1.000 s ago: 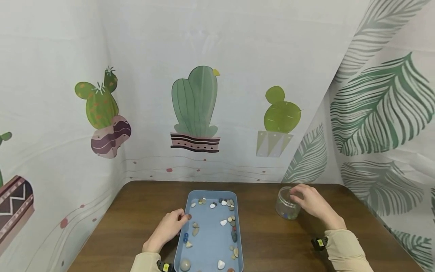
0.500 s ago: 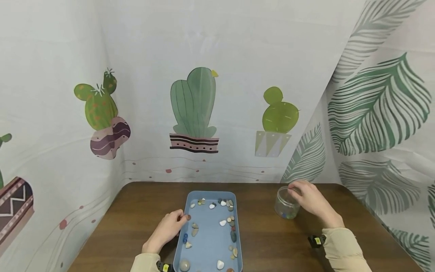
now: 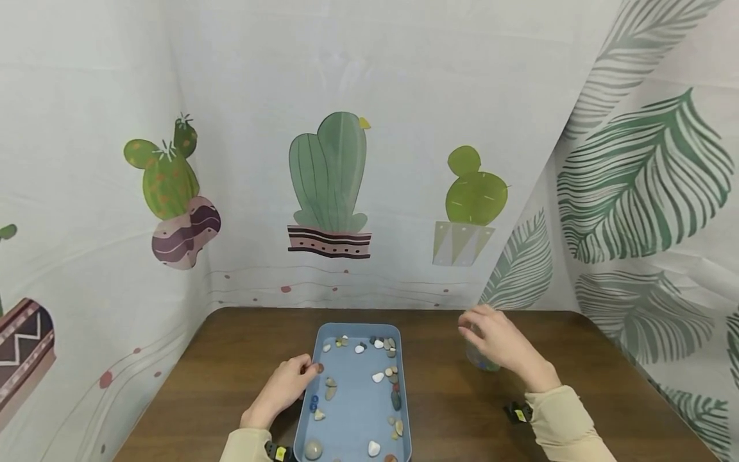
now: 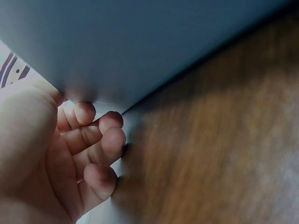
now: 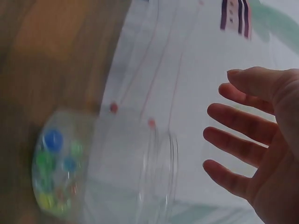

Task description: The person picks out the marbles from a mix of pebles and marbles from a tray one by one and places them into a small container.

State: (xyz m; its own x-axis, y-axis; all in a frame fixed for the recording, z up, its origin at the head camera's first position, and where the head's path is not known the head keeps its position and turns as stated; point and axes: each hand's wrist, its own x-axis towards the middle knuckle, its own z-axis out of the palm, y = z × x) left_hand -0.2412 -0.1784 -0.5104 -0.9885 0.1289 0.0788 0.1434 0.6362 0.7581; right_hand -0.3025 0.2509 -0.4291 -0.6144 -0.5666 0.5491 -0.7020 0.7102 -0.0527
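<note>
My left hand (image 3: pixel 283 388) is at the left side of a shallow blue tray (image 3: pixel 352 330) and pinches its wall. The thumb lies over the rim, beside a brown pebble, while the curled fingers (image 4: pixel 100 135) stay outside and under the edge. Inside the tray lie pebbles, a white stone (image 3: pixel 374 448) and small blue rings (image 3: pixel 314 403) among them. On the right, my right hand (image 3: pixel 502 343) hovers in front of a clear jar (image 5: pixel 126 163), hiding most of it from the head view. Its fingers are spread and hold nothing. Coloured marbles (image 5: pixel 53 140) rest at the jar's bottom.
Both things stand on a brown wooden table (image 3: pixel 439 398), the jar to the right of the tray. Behind the table hangs a white cloth (image 3: pixel 248 192) printed with cacti and leaves.
My right hand has moved left and away from the jar's mouth, now in front of the jar. The left hand stays at the tray's edge.
</note>
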